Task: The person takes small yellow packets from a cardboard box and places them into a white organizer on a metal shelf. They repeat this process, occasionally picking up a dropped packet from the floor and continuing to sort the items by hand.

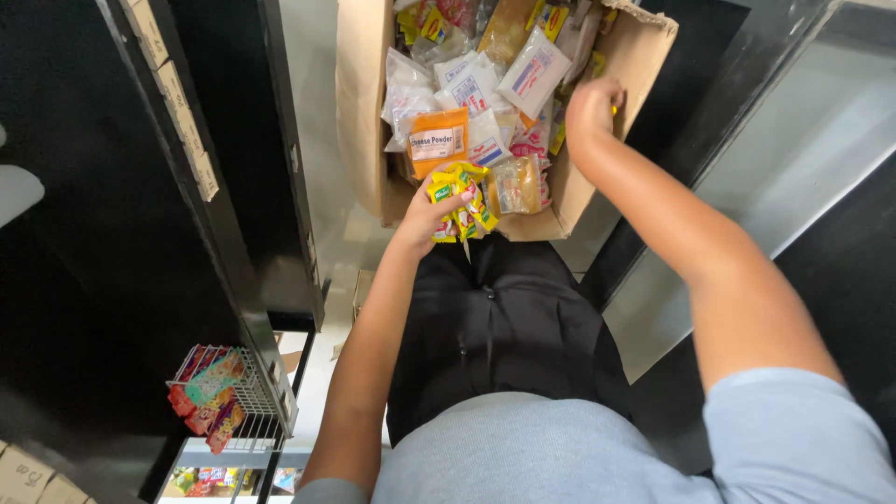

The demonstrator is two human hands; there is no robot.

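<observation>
An open cardboard box (359, 112) stands on the floor in front of me, filled with several packets: clear bags of white goods, an orange powder pouch (439, 140), and yellow sachets. My left hand (425, 217) grips a bunch of small yellow and red sachets (464, 201) at the box's near edge. My right hand (592, 105) reaches into the right side of the box with fingers curled among the packets; what it holds is hidden.
A black shelf upright with paper labels (187, 121) rises on the left. A wire basket (257, 397) of colourful snack packets hangs low on it. A dark counter edge (709, 121) runs along the right. My black trousers (495, 327) are below.
</observation>
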